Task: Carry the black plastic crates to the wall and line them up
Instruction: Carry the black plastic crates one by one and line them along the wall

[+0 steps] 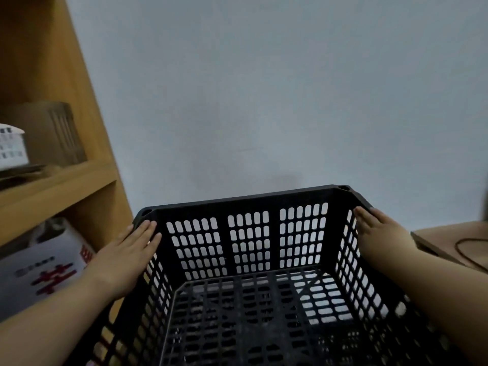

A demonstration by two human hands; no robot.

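Left hand point(124, 256) & right hand point(380, 231) flat vs. black crate point(249, 233) sides.

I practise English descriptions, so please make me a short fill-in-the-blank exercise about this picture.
1. The left hand and right hand press flat on a crate coloured ____.
2. Inside, the crate is ____.
3. The wooden shelf stands on the person's ____ side.
Missing words: black; empty; left.

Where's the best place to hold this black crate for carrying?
Grip the black crate by its two side walls at the thick rim, from left and right, where the left hand and right hand press flat; the slots likely give extra purchase.
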